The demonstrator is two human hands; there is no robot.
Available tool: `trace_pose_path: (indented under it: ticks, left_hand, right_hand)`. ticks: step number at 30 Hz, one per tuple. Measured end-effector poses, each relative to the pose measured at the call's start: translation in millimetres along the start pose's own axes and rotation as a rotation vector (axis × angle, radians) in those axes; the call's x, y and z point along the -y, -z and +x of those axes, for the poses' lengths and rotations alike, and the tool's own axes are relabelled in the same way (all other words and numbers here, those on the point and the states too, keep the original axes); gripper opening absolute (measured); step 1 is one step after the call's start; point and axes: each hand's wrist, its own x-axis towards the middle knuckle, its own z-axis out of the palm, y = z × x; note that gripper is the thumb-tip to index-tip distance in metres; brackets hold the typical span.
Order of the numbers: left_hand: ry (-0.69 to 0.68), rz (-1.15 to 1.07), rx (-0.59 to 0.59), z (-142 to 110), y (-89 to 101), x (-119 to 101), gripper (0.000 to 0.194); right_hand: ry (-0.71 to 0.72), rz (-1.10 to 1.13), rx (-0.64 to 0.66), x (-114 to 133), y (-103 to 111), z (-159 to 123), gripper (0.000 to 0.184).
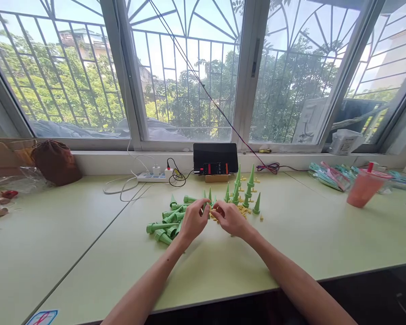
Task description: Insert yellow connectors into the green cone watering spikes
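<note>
My left hand [193,220] is closed around a green plastic watering spike [205,204], mostly covered by the fingers. Close against it, my right hand [230,219] pinches a small yellow piece at the spike; the fingertips hide most of that piece. To the left of my left hand lies a heap of loose green spikes [160,227]. Beyond my right hand, several green spikes [248,192] stand point up, some stacked, with yellow valves sticking out sideways. Small yellow parts [244,211] lie scattered behind and beside my right hand.
A dark tablet [214,153] leans by the window, a phone [216,169] before it. A power strip [152,177] with cables sits left of these. On the right stand a red cup [365,188] and plastic packets [329,176]; a brown pouch [56,162] is far left.
</note>
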Motion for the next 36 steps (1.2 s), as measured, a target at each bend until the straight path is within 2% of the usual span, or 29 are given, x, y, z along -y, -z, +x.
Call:
trace_pose_path:
  ticks: [6,11,19,29,36]
  left_hand:
    - [-0.012,-0.027,0.01,-1.3,-0.4,-0.5,0.022]
    - [-0.033,-0.019,0.015,-1.5,0.3,-2.4,0.021]
    - [-0.014,-0.006,0.009,-0.9,0.8,-2.7,0.021]
    - [-0.031,-0.02,0.027,-1.5,1.3,-3.8,0.022]
    - [-0.037,-0.008,0.004,-0.4,1.3,-3.0,0.022]
  right_hand:
    - [0.012,-0.076,0.005,-1.0,-0.8,0.9,0.024]
    - [-0.033,-0.106,0.025,-1.2,-0.6,1.1,0.035]
    - [0.007,-0.012,0.018,0.9,0.8,-0.2,0.015]
    - [-0.015,-0.092,0.035,-1.8,-1.0,1.0,0.031]
    - [0.005,-0.026,0.012,0.8,0.2,-0.1,0.015]
